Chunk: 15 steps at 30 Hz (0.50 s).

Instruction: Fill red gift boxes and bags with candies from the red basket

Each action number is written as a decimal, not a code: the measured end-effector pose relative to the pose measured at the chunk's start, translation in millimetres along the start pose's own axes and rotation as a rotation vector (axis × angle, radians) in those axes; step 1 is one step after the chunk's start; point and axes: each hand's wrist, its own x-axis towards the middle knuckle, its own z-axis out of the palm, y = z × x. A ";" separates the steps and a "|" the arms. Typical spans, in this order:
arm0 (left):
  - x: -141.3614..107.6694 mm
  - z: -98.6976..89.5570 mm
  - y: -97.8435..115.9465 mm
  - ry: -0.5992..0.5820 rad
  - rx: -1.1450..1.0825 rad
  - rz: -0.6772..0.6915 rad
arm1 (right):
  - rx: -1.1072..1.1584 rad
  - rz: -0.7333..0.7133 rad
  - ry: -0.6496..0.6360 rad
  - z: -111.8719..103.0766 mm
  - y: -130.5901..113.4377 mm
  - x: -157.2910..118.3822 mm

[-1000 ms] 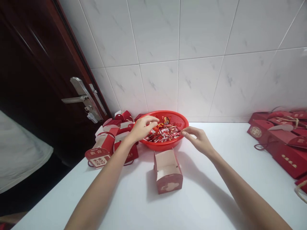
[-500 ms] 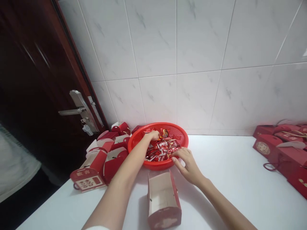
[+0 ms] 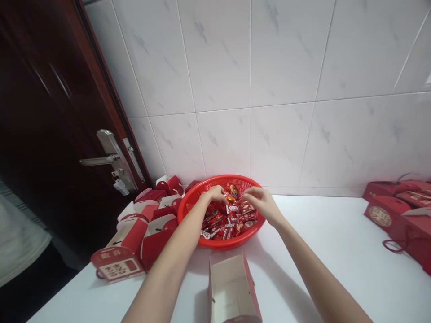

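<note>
A red plastic colander (image 3: 226,243) holds a heap of small sweets (image 3: 232,220) in red wrappers. My left hand (image 3: 215,194) reaches in over the heap, its fingers bent down among the wrappers; what they grip, if anything, is hidden. Over the colander's right side is my right hand (image 3: 263,204), with bent fingers and thumb slightly apart and no sweet visible in it. In front of the colander stands an open red gift box (image 3: 232,289), its pale inside facing up with no sweets visible in it.
Several red gift boxes (image 3: 123,251) with lifted flaps crowd the left side of the white table (image 3: 316,242). More red boxes (image 3: 393,215) stand at the right. Behind is a tiled wall (image 3: 283,143); at left, a dark door (image 3: 50,112) and part of a person's clothing (image 3: 20,237).
My right hand has risen from the colander's front right rim to over its right side. My left hand has shifted slightly within the heap. The view has tilted up a little.
</note>
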 end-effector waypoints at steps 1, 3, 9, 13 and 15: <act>0.7 -2.5 2.1 0.023 -0.031 0.006 | 0.104 0.081 0.072 2.7 0.0 10.4; 2.1 -7.4 8.0 0.081 -0.112 0.046 | 0.250 0.235 0.186 8.6 2.6 28.0; 2.1 -13.8 32.8 0.166 -0.432 0.277 | 0.328 0.381 0.198 12.8 18.2 45.9; -4.9 -8.8 45.6 0.050 -0.591 0.394 | 0.409 0.290 0.093 8.6 23.9 41.8; -8.1 -5.8 50.4 0.028 -0.575 0.391 | 0.464 0.235 0.080 8.1 25.3 40.3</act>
